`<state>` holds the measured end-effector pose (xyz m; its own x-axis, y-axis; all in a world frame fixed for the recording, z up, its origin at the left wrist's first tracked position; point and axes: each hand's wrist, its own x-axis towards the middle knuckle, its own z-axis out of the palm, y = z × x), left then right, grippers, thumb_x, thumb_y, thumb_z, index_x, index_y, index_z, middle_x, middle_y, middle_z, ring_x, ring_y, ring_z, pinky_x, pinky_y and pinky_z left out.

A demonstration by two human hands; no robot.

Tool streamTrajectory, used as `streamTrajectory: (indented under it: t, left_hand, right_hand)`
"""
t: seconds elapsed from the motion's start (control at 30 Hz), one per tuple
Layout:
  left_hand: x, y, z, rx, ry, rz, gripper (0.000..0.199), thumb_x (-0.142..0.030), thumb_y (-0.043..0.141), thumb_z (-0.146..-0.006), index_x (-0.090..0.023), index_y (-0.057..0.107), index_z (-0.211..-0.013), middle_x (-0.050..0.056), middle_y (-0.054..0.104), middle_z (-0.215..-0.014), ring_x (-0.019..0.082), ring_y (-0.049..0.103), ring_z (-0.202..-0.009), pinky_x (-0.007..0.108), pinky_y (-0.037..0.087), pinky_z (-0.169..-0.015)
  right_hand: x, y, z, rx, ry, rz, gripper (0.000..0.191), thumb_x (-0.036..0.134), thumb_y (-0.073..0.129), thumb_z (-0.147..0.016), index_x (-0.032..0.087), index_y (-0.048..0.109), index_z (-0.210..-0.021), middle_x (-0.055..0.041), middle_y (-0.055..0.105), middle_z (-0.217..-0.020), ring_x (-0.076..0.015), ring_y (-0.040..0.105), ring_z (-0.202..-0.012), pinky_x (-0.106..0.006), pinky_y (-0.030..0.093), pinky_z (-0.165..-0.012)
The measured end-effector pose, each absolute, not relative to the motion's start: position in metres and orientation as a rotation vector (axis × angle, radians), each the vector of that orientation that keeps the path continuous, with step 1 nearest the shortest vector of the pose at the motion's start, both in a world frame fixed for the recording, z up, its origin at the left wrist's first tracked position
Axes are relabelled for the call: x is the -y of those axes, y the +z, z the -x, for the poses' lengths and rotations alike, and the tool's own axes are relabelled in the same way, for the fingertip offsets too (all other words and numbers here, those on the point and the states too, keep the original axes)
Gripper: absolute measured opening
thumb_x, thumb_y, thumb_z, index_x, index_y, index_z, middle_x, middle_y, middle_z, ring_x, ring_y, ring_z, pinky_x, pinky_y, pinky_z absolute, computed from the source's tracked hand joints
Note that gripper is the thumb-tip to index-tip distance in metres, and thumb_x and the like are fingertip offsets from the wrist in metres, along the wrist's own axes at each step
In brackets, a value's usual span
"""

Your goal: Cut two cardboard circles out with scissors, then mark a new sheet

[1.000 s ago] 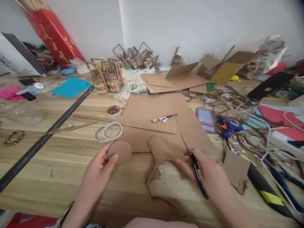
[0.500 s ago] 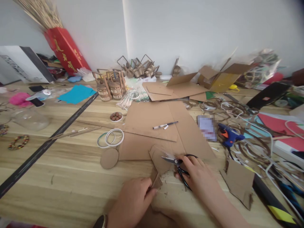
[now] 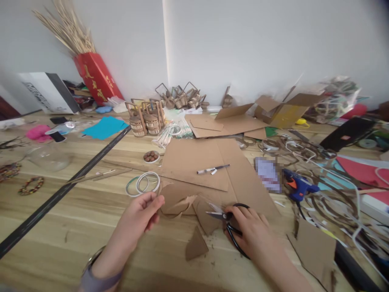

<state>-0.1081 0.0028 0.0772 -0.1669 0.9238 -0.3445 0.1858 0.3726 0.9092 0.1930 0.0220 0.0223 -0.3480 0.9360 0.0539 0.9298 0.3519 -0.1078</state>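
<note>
My right hand (image 3: pixel 251 227) grips black-handled scissors (image 3: pixel 233 233), their blades open and pointing left over a cut cardboard piece (image 3: pixel 205 213). Farther left, my left hand (image 3: pixel 138 223) has its thumb and fingers pinched together at the edge of a blurred cardboard scrap (image 3: pixel 179 205). The scrap overlaps the near edge of a large cardboard sheet (image 3: pixel 246 182). A small pointed cardboard offcut (image 3: pixel 196 244) lies on the table between my hands. Two tape rolls (image 3: pixel 148 183) lie just beyond my left hand.
A pen (image 3: pixel 213 169) rests on the large sheet. To the right are a blue glue gun (image 3: pixel 299 184), tangled brown strips and a cardboard piece (image 3: pixel 314 243). Small woven baskets (image 3: pixel 153 121) and a bowl of brown beads (image 3: pixel 151 156) stand beyond. A black strip (image 3: pixel 69 182) crosses the left side.
My left hand has moved left and up from the cardboard near the scissors, with a scrap at its fingertips. The cardboard disc there no longer shows. My right hand stays nearly in place.
</note>
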Motion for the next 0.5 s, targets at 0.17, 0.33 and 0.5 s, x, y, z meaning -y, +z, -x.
streamTrajectory:
  t: [0.17,0.33,0.5]
  left_hand:
    - [-0.011,0.063,0.087,-1.604,0.821,-1.06,0.05,-0.071,0.06,-0.069,-0.023,0.047,-0.067,-0.009,0.045,-0.045,0.009,0.036,-0.039,0.019,0.022,-0.04]
    - [-0.005,0.048,0.076,-1.525,0.469,-1.332,0.047,-0.069,0.047,-0.078,-0.023,0.051,-0.069,-0.002,0.055,-0.054,0.014,0.047,-0.046,0.024,0.029,-0.046]
    - [-0.01,0.058,0.075,-1.838,0.631,-1.557,0.044,-0.059,0.042,-0.089,-0.022,0.058,-0.071,0.003,0.062,-0.063,0.022,0.058,-0.063,0.029,0.034,-0.059]
  right_hand:
    - [-0.027,0.008,-0.207,2.442,0.062,1.596,0.03,0.024,0.067,-0.081,0.025,0.065,-0.111,-0.009,0.071,-0.109,-0.0323,0.065,-0.103,-0.04,0.044,-0.079]
    - [-0.027,-0.001,-0.22,2.238,-0.26,1.492,0.029,0.029,0.065,-0.081,0.024,0.064,-0.109,-0.0095,0.07,-0.102,-0.0319,0.064,-0.096,-0.041,0.041,-0.08]
    - [-0.021,0.007,-0.22,2.241,-0.376,1.345,0.032,0.023,0.062,-0.081,0.025,0.063,-0.112,-0.0099,0.071,-0.105,-0.0311,0.062,-0.096,-0.041,0.039,-0.082]
